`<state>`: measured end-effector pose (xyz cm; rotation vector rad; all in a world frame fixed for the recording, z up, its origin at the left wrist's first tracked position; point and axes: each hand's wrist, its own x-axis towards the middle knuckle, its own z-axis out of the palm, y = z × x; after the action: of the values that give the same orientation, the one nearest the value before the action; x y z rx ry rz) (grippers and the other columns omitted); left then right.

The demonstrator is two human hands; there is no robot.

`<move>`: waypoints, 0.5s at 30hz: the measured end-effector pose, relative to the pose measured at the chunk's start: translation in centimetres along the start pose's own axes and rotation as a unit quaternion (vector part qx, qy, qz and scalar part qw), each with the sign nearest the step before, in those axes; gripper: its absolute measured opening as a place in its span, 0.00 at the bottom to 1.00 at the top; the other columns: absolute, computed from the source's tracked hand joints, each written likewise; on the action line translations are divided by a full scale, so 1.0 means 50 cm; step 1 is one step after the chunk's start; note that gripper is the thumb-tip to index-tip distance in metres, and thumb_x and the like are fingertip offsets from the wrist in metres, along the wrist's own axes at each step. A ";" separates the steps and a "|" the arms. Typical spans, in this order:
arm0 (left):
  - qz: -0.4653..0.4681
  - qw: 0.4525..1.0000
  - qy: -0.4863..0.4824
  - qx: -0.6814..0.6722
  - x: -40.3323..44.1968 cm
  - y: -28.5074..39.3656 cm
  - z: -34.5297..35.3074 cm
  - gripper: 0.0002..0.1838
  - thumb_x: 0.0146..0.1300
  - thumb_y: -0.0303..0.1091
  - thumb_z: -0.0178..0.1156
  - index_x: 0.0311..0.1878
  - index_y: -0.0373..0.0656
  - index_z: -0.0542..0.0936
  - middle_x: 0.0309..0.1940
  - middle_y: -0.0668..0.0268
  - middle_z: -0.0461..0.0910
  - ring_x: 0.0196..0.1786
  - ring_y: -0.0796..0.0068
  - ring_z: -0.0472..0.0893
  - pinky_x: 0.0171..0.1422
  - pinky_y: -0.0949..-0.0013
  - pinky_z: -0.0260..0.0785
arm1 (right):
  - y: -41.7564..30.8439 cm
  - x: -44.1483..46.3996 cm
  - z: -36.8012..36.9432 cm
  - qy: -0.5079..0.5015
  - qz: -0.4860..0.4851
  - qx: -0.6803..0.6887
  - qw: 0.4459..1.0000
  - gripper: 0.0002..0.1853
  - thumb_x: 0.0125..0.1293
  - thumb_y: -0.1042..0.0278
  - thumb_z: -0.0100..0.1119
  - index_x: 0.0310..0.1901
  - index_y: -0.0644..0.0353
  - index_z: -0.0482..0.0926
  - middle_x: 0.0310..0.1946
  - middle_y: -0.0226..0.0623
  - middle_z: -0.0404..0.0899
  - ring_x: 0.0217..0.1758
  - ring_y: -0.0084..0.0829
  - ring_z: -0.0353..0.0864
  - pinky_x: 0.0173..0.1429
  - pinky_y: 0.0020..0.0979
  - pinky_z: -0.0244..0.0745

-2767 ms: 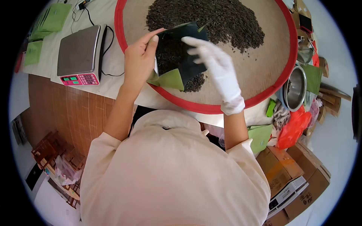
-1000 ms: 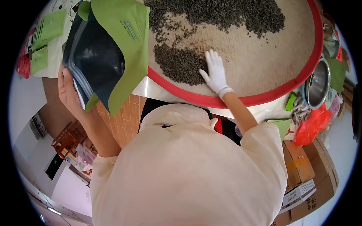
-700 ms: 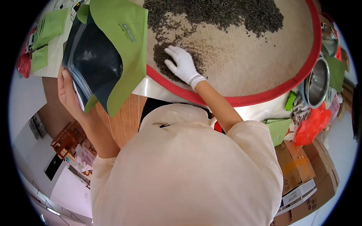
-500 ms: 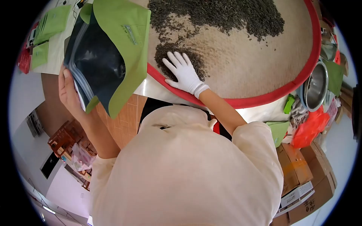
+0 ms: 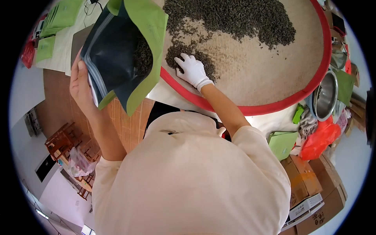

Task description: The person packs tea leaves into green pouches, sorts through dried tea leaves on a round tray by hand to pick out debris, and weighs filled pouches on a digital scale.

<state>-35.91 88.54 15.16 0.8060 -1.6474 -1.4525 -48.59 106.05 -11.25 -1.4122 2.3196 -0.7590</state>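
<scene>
My left hand (image 5: 81,84) grips the near-left edge of a green zip pouch (image 5: 150,19), thumb on the outside. The pouch is tilted with its mouth wide open, showing a dark lining and dark tea leaves (image 5: 143,56) inside toward the right. In a white glove, my right hand (image 5: 192,71) rests on a small pile of tea leaves (image 5: 209,62) by the tray's near-left rim. Its fingers are bent and slightly apart, their tips at the leaves. Whatever lies under the palm is hidden. The round tan tray (image 5: 254,78) has a red rim.
A larger heap of tea leaves (image 5: 243,17) covers the tray's far side. Flat green pouches (image 5: 62,17) lie at the upper left, and more pouches (image 5: 282,144) at the right. A steel bowl (image 5: 327,96), a red plastic bag (image 5: 322,137) and cardboard boxes (image 5: 299,176) stand to the right.
My right hand's fingers, spread flat on the pile before, are now bent. The pouch appears farther right and up, and leaves now show inside it.
</scene>
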 end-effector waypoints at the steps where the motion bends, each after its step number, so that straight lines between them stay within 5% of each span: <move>1: -0.009 1.000 0.004 -0.007 0.001 -0.001 0.002 0.19 0.74 0.30 0.49 0.61 0.27 0.72 0.51 0.55 0.81 0.50 0.74 0.82 0.57 0.73 0.74 | -0.002 -0.006 0.000 0.016 0.020 0.000 1.000 0.21 0.56 0.58 0.60 0.53 0.49 0.79 0.54 0.40 0.74 0.50 0.41 0.78 0.49 0.43 0.79; 6: -0.021 0.998 -0.002 -0.060 0.005 -0.006 0.027 0.17 0.73 0.28 0.50 0.59 0.27 0.74 0.51 0.56 0.81 0.52 0.74 0.81 0.59 0.74 0.71 | 0.003 -0.040 -0.021 0.103 0.131 0.152 0.974 0.14 0.55 0.60 0.63 0.43 0.49 0.85 0.48 0.39 0.78 0.50 0.39 0.80 0.51 0.39 0.78; 8: -0.009 0.999 -0.018 -0.049 0.008 -0.012 0.032 0.17 0.72 0.28 0.51 0.59 0.28 0.76 0.51 0.58 0.81 0.51 0.77 0.80 0.59 0.76 0.70 | 0.019 -0.051 -0.030 0.150 0.219 0.350 0.898 0.11 0.55 0.65 0.63 0.40 0.51 0.87 0.44 0.39 0.81 0.46 0.32 0.81 0.49 0.33 0.77; 10: -0.012 0.999 -0.037 0.021 0.002 -0.006 0.063 0.17 0.72 0.29 0.52 0.58 0.29 0.77 0.52 0.60 0.81 0.52 0.80 0.78 0.59 0.78 0.67 | 0.013 -0.060 -0.094 0.113 0.329 0.564 0.749 0.08 0.63 0.71 0.60 0.41 0.58 0.86 0.41 0.32 0.85 0.44 0.20 0.77 0.52 0.22 0.71; 11: 0.003 0.999 -0.039 -0.001 -0.002 -0.004 0.089 0.16 0.72 0.32 0.54 0.57 0.34 0.79 0.44 0.67 0.83 0.42 0.87 0.78 0.46 0.83 0.68 | 0.005 -0.063 -0.129 0.146 0.337 0.599 0.711 0.08 0.64 0.71 0.60 0.42 0.59 0.85 0.41 0.31 0.85 0.45 0.21 0.78 0.53 0.22 0.71; 15: -0.052 0.994 -0.088 0.025 -0.013 -0.025 0.129 0.15 0.73 0.34 0.54 0.57 0.41 0.81 0.28 0.78 0.78 0.25 0.94 0.67 0.27 0.85 0.55 | -0.016 -0.076 -0.280 0.200 0.318 0.689 0.620 0.09 0.66 0.71 0.57 0.45 0.59 0.83 0.44 0.32 0.85 0.45 0.22 0.80 0.52 0.23 0.73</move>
<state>-41.24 92.09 13.57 0.8218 -1.8029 -1.6001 -53.58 112.96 0.51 0.2976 1.3116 -1.9873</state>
